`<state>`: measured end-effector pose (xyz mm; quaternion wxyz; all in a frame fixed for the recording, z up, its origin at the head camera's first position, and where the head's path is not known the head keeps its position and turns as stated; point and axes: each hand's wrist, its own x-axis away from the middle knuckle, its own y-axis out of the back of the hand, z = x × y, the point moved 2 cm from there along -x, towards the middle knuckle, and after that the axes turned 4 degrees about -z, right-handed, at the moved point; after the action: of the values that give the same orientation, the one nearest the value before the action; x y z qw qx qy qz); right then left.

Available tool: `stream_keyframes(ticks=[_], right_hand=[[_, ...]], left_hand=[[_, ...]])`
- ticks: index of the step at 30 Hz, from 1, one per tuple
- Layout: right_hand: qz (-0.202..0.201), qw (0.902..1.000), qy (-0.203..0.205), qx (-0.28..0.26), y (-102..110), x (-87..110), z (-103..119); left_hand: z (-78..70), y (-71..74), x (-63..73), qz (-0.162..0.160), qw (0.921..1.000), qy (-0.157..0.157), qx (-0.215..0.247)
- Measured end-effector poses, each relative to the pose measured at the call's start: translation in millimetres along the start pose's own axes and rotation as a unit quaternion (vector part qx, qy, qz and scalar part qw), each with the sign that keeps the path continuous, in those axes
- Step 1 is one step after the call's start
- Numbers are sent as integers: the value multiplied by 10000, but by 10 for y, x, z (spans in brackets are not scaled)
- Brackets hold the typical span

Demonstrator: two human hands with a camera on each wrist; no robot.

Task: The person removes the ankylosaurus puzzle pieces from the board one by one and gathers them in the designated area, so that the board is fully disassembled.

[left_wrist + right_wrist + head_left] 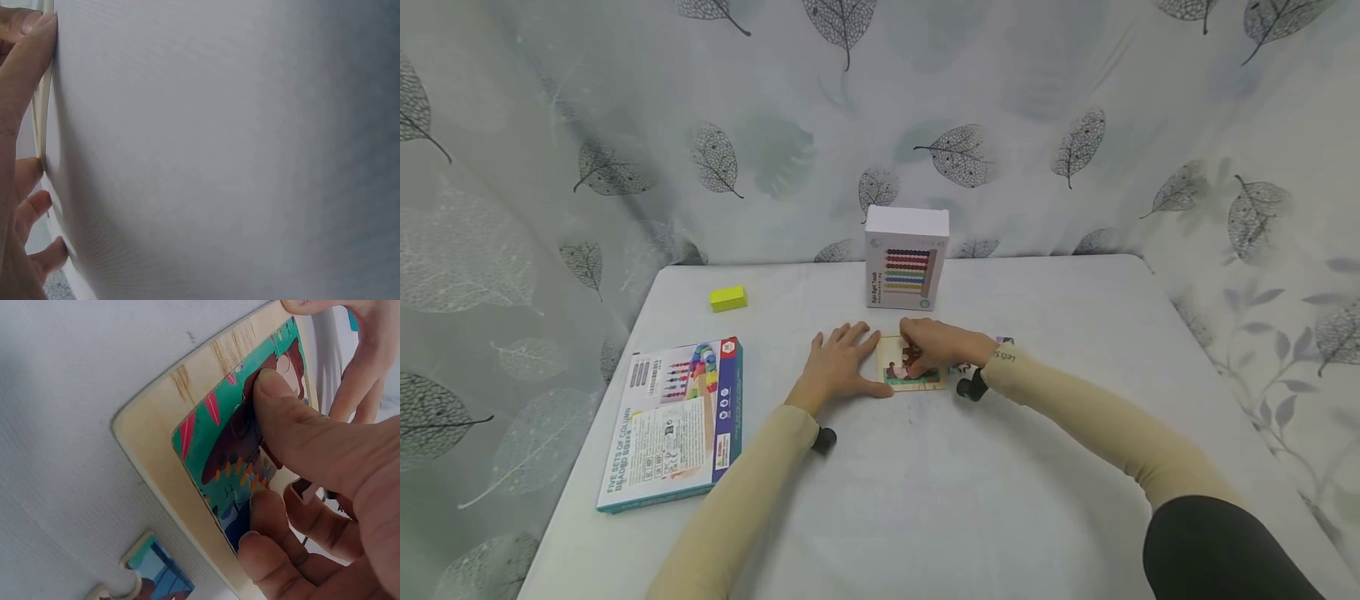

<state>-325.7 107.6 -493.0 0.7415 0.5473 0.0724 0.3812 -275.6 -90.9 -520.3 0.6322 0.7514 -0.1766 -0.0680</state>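
Observation:
A wooden jigsaw puzzle board (934, 383) with a pale frame and a colourful picture lies between the two hands. My left hand (838, 371) rests beside it with fingers spread, its thumb and index fingertip touching the left edge. Across the board reaches my right hand (943, 343), the thumb pressing on the picture and the other fingers curled. In the right wrist view, a small tilted puzzle piece (302, 489) shows among those curled fingers, partly hidden. Another loose puzzle piece (164, 570) lies on the cloth beside the frame.
Behind the board stands a white box (907, 258) with a bead-rack picture. A flat bead-set box (670, 425) lies at the left, with a yellow block (728, 299) farther back. A loose piece (1004, 340) shows beyond the right wrist on the white tablecloth (910, 517).

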Motion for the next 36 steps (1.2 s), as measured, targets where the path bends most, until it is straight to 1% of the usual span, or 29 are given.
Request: stream_keyframes(ticks=[3, 5, 7, 9, 13, 17, 21, 25, 28, 32, 34, 36], right_hand=[[81, 9999, -58, -126, 10, 0, -2], [154, 9998, -5, -154, 21, 4, -9], [203, 9996, 150, -142, 32, 12, -24], [202, 9989, 407, -144, 51, 27, -42], [76, 9952, 918, -330, 119, 73, -67], [-65, 9928, 1078, -510, 225, 151, -78], [-167, 9936, 1000, -496, 313, 233, -145], [-296, 9939, 961, -455, 383, 327, -272], [-362, 9957, 739, -435, 435, 422, -383], [-405, 9981, 314, -345, 473, 543, -552], [-425, 9984, 182, -319, 474, 596, -641], [-442, 9984, 144, -317, 470, 648, -716]], left_hand=[[-2, 6, 5, -1, 10000, 7, 4], [-1, 10, 8, 5, 10000, 5, 6], [-2, 16, 12, 6, 10000, -3, 13], [-3, 21, 13, 3, 10000, -15, 7], [-2, 22, 7, 24, 10000, -12, -13], [3, 13, 0, 51, 10000, -3, -6], [3, 4, -2, 54, 10000, 5, -23], [3, -1, -5, 71, 9999, 27, -73], [1, -3, -7, 76, 9999, 30, -72], [-1, -3, -6, 70, 10000, 25, -46], [0, -3, -6, 74, 10000, 23, -35], [1, 0, -5, 88, 10000, 36, -28]])
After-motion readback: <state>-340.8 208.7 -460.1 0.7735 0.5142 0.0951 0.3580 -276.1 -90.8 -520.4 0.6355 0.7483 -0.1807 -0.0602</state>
